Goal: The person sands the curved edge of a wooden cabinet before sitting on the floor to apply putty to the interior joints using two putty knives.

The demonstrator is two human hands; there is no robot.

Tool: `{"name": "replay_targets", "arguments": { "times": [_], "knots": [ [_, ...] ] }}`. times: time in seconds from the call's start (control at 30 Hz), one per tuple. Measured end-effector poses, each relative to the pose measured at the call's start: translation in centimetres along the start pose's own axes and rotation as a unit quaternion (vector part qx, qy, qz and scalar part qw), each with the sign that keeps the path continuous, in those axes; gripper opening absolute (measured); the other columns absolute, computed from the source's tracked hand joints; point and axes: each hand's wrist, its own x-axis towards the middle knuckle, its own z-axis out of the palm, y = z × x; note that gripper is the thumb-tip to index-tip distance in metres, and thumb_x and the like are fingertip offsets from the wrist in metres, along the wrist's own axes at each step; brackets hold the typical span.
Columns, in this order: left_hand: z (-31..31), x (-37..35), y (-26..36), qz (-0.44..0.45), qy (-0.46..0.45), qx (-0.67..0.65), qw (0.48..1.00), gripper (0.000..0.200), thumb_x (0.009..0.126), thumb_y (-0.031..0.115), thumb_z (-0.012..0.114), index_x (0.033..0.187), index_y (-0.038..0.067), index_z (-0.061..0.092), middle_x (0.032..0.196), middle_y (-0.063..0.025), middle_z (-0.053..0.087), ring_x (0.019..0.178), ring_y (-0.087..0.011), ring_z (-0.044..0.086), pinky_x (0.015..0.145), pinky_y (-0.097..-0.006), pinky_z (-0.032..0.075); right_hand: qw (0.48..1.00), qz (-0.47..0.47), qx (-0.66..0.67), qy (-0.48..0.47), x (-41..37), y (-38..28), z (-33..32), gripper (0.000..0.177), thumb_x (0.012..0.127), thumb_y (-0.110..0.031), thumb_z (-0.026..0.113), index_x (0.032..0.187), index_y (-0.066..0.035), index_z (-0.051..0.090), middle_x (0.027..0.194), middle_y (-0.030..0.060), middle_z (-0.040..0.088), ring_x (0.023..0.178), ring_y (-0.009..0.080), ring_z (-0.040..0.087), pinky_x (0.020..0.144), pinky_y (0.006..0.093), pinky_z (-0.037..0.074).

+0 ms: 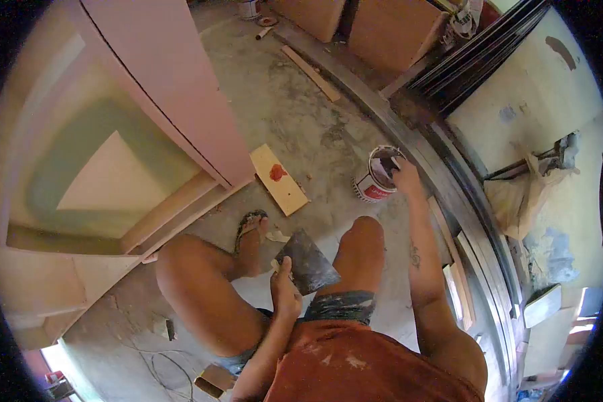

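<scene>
At the rim of an open can [364, 188] on the floor, just beyond the right knee, the right hand [407, 177] reaches down with its fingers bent over the mouth; whether they grip anything there I cannot tell. The can's red label [380, 193] carries pale lettering, too small and blurred to read. The right arm stretches forward, nearly straight, while the left is bent, its forearm coming up between the thighs. The left hand [286, 291] is closed at the near left edge of a dark plate [306, 262], the thumb lying along it, and holds it above the lap. The plate is flat, four-cornered and grey-black, scuffed with paler smears, and is tilted with one corner towards the right thigh. The can stands upright, pale outside with drips down its wall and a smeared rim; its inside looks whitish and dark in patches. Left of the can and apart from it, a yellowish wooden board [295, 196] lies on the concrete floor [328, 221], bearing a wet-looking red-orange blob [279, 173]. Farther left stands a pink panel [174, 87] beside a framed cabinet [107, 167].
</scene>
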Motion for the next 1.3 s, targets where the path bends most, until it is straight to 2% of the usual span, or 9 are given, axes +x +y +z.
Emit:
{"name": "replay_targets", "arguments": {
  "times": [0.07, 0.3, 0.5, 0.7, 0.77, 0.9, 1.1, 1.13, 1.3],
  "knots": [
    [0.8, -0.5, 0.1, 0.012, 0.011, 0.007, 1.0, 0.027, 0.086, 0.026, 0.058, 0.1, 0.003, 0.056, 0.089, -0.0039, 0.061, 0.077, -0.015, 0.059, 0.069, -0.0271, 0.047, 0.998, 0.04, -0.056, -0.015, 0.1, -0.6, 0.8, 0.046, 0.072, -0.009, 0.057, 0.118, -0.008, 0.053, 0.105, 0.0222, 0.059, 0.098, 0.0382, 0.056, 0.086, 0.0437, 0.044],
    [-0.1, -0.5, -0.8, 0.002, 0.001, 0.002, 1.0, 0.028, 0.086, 0.026, 0.058, 0.101, 0.003, 0.056, 0.09, -0.0044, 0.061, 0.077, -0.0141, 0.059, 0.068, -0.0254, 0.047, 0.995, -0.073, 0.04, 0.062, 1.5, 0.4, 4.3, 0.037, 0.073, -0.009, 0.055, 0.111, -0.005, 0.056, 0.102, 0.0225, 0.059, 0.097, 0.0384, 0.055, 0.083, 0.0427, 0.043],
    [-0.2, -0.1, -1.1, -0.008, 0.025, 0.016, 1.0, 0.03, 0.085, 0.026, 0.058, 0.104, 0.004, 0.055, 0.095, -0.004, 0.061, 0.082, -0.0163, 0.059, 0.074, -0.03, 0.048, 0.972, 0.011, 0.209, 0.108, 0.8, -2.2, 0.8, 0.031, 0.076, -0.012, 0.06, 0.106, -0.004, 0.057, 0.096, 0.0136, 0.063, 0.089, 0.0256, 0.058, 0.08, 0.0327, 0.042],
    [5.1, -0.9, 0.4, -0.071, -0.066, -0.08, 0.992, 0.033, 0.088, 0.027, 0.054, 0.113, 0.006, 0.051, 0.107, -0.0076, 0.058, 0.097, -0.0206, 0.057, 0.087, -0.0353, 0.046, 0.926, -0.096, 0.339, 0.136, -4.1, -6.4, -6.2, 0.026, 0.078, -0.005, 0.059, 0.103, -0.005, 0.056, 0.098, 0.0083, 0.059, 0.091, 0.0169, 0.053, 0.082, 0.0282, 0.04],
    [7.3, -0.4, 0.9, -0.104, -0.124, -0.113, 0.98, 0.033, 0.09, 0.029, 0.05, 0.114, 0.006, 0.05, 0.11, -0.0074, 0.057, 0.1, -0.0197, 0.056, 0.087, -0.0353, 0.046, 0.903, -0.199, 0.336, 0.182, -6.9, -7.2, -7.0, 0.022, 0.081, -0.01, 0.058, 0.103, -0.006, 0.054, 0.105, 0.0121, 0.058, 0.098, 0.0218, 0.054, 0.086, 0.033, 0.04],
    [10.8, -0.6, 2.4, -0.113, -0.166, -0.128, 0.971, 0.032, 0.091, 0.031, 0.047, 0.112, 0.006, 0.051, 0.106, -0.0074, 0.059, 0.097, -0.0197, 0.058, 0.085, -0.0348, 0.047, 0.733, -0.372, 0.568, -0.039, -13.4, -14.2, -10.2, 0.032, 0.081, -0.018, 0.061, 0.111, -0.013, 0.049, 0.121, 0.0155, 0.053, 0.112, 0.0357, 0.049, 0.09, 0.0433, 0.039],
    [11.2, -1.5, 4.1, -0.112, -0.261, -0.148, 0.947, 0.032, 0.091, 0.032, 0.046, 0.109, 0.006, 0.052, 0.097, -0.0079, 0.063, 0.088, -0.02, 0.061, 0.082, -0.0344, 0.048, 0.843, -0.386, 0.363, -0.09, -17.2, -16.1, -11.4, 0.038, 0.085, -0.044, 0.048, 0.112, -0.02, 0.058, 0.123, 0.0155, 0.051, 0.113, 0.0389, 0.048, 0.09, 0.0478, 0.037],
    [10.9, -1.6, 4.4, -0.1, -0.252, -0.139, 0.952, 0.032, 0.091, 0.031, 0.046, 0.11, 0.006, 0.052, 0.098, -0.0082, 0.062, 0.089, -0.0201, 0.061, 0.082, -0.0346, 0.048, 0.82, -0.479, 0.311, -0.036, -16.6, -16.2, -11.1, 0.046, 0.085, -0.053, 0.039, 0.111, -0.021, 0.062, 0.124, 0.015, 0.05, 0.113, 0.0382, 0.048, 0.09, 0.0474, 0.037],
    [10.3, -2.8, 5.4, -0.075, -0.211, -0.106, 0.969, 0.034, 0.091, 0.03, 0.044, 0.111, 0.005, 0.052, 0.102, -0.0119, 0.061, 0.09, -0.0249, 0.06, 0.082, -0.038, 0.048, 0.823, -0.478, 0.306, -0.016, -16.2, -15.7, -8.8, 0.035, 0.084, -0.043, 0.046, 0.107, -0.022, 0.062, 0.125, 0.0137, 0.049, 0.113, 0.0368, 0.048, 0.089, 0.0452, 0.039]
  ]
}}
